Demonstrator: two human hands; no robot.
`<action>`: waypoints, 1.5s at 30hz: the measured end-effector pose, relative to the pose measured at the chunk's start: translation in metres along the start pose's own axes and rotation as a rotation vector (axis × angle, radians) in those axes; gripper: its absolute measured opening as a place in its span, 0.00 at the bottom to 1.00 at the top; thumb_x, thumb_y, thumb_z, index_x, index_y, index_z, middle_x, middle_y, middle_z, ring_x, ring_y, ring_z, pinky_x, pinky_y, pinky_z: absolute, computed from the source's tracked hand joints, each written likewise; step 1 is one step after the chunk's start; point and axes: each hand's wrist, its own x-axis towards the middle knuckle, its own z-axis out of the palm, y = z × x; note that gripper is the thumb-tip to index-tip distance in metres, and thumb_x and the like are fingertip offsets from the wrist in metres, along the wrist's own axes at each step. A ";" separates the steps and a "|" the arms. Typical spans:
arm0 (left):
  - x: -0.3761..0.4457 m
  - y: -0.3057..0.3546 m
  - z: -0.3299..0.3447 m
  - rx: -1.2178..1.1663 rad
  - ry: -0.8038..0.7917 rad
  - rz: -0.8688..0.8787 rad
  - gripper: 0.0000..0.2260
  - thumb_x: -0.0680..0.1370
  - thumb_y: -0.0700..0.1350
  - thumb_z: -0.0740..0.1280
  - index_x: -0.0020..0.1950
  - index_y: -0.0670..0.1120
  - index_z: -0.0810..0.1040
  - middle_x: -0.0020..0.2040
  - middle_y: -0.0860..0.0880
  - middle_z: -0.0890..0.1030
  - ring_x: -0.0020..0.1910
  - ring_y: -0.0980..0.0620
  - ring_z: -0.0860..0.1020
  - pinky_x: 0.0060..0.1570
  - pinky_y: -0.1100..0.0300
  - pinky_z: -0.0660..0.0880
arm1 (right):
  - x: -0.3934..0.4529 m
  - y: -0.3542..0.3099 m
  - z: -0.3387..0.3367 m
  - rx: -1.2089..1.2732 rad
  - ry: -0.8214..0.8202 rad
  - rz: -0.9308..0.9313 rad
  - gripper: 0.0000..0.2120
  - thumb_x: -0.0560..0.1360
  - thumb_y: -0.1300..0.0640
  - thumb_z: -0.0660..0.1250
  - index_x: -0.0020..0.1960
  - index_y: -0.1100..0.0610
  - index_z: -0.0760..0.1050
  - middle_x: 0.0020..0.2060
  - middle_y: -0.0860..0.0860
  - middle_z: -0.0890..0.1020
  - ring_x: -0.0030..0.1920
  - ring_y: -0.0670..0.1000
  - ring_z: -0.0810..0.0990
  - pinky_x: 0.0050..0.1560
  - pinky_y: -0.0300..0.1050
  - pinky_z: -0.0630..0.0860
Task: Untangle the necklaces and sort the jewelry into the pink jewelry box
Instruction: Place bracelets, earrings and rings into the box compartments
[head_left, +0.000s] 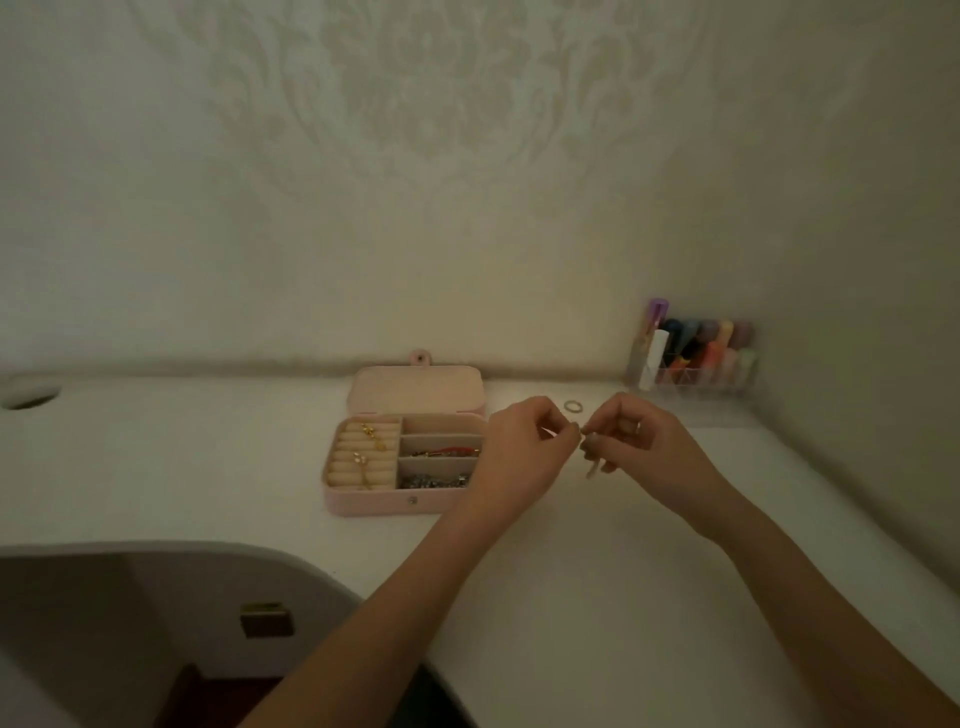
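Fingertips of left hand and right hand pinch one tiny piece between them; pink jewelry box lies immediately left, nearer the left hand.

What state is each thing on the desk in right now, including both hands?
Pink jewelry box: open, lid back, jewelry inside.
Ring: lying loose on the desk, beyond the hands.
Left hand: pinching something tiny.
Right hand: pinching the same tiny piece.
Clear organizer: upright, full.
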 end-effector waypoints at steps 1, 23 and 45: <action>-0.004 -0.001 -0.007 -0.013 0.018 -0.001 0.05 0.73 0.41 0.68 0.38 0.46 0.76 0.35 0.50 0.79 0.37 0.51 0.79 0.44 0.46 0.79 | -0.002 -0.006 0.008 0.002 -0.018 -0.011 0.05 0.74 0.69 0.66 0.43 0.61 0.75 0.34 0.52 0.82 0.36 0.50 0.82 0.36 0.38 0.77; -0.015 -0.031 -0.182 -0.088 -0.046 0.076 0.07 0.72 0.35 0.72 0.42 0.47 0.81 0.35 0.49 0.84 0.35 0.57 0.82 0.38 0.67 0.75 | 0.015 -0.065 0.147 0.106 0.064 -0.003 0.04 0.72 0.63 0.71 0.47 0.60 0.79 0.32 0.51 0.83 0.34 0.44 0.81 0.35 0.34 0.76; 0.023 -0.074 -0.196 0.682 -0.391 0.169 0.03 0.71 0.42 0.71 0.41 0.50 0.81 0.40 0.53 0.75 0.45 0.49 0.76 0.48 0.53 0.73 | 0.033 -0.043 0.172 -0.660 -0.090 -0.257 0.09 0.75 0.62 0.68 0.53 0.56 0.82 0.42 0.50 0.82 0.34 0.37 0.69 0.38 0.25 0.65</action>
